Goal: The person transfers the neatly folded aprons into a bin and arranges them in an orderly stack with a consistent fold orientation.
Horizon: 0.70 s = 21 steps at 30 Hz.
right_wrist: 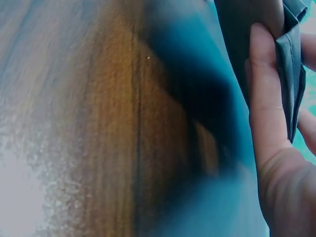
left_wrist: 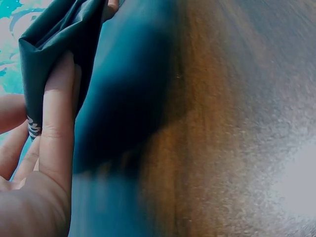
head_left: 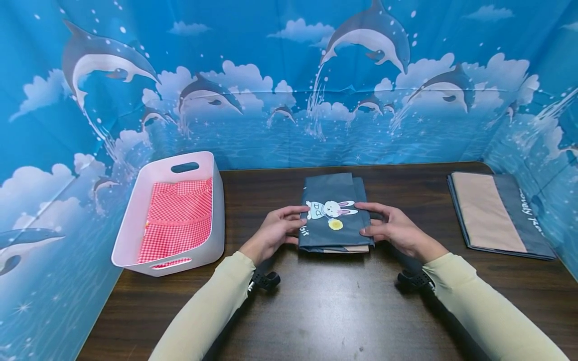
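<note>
A folded dark grey cloth (head_left: pixel 331 233) with a printed white rabbit and a yellow flower is between my two hands near the table's middle. My left hand (head_left: pixel 277 230) grips its left edge, fingers on the printed face. In the left wrist view, the left thumb (left_wrist: pixel 58 118) lies along the cloth's (left_wrist: pixel 64 37) underside. On the opposite edge my right hand (head_left: pixel 397 230) holds it the same way, with the right thumb (right_wrist: pixel 266 94) against the folded layers (right_wrist: pixel 291 74) in the right wrist view. Both wrist views show the cloth lifted above the table.
To the left stands a white plastic basket (head_left: pixel 219 220) with handle holes, holding a red-and-white checked cloth (head_left: pixel 180 215). At the right end of the dark wooden table (head_left: pixel 334 311) lies another folded cloth (head_left: pixel 492 213), beige and dark grey with white lettering. A dolphin-print curtain (head_left: pixel 271 135) hangs behind.
</note>
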Motion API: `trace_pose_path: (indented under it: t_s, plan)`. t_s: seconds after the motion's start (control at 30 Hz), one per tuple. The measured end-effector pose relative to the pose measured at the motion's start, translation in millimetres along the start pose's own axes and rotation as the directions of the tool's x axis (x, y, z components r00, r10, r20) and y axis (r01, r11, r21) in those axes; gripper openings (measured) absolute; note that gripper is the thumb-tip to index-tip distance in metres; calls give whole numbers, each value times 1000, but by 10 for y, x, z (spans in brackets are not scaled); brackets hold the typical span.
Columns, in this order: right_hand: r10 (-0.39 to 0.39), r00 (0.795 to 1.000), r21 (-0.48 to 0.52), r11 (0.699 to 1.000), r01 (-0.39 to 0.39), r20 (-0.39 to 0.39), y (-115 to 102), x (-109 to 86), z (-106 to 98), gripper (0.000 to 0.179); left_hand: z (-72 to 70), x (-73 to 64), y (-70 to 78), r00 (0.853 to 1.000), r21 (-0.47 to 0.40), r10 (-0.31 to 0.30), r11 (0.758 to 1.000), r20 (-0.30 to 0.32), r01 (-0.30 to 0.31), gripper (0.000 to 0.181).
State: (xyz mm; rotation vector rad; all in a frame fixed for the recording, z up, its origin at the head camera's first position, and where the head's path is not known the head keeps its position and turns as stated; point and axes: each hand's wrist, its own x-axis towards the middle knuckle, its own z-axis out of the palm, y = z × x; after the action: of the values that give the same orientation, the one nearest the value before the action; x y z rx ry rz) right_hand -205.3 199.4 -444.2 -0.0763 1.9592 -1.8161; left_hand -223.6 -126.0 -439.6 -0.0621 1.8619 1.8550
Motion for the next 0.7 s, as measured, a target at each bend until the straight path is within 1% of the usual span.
trace_pose_path:
  t_s: [0.17,0.3,0.43,0.7]
  plan:
    - [-3,1000,12,1000,3,-2,-62,-20,13,82,-19,-42,74,1000,-1,5,1000,3,-5,39]
    - [-23,1000,18,1000,23,4,-120,-37,26,82,-38,-78,144,1000,2,20,1000,1,-20,39]
    - [-52,999,10,999,52,7,-189,-61,38,83,-54,-102,216,1000,0,29,1000,5,-29,39]
    - [-67,998,-3,998,67,-3,-321,-73,69,81,-92,-153,342,999,-2,34,999,9,-34,39]
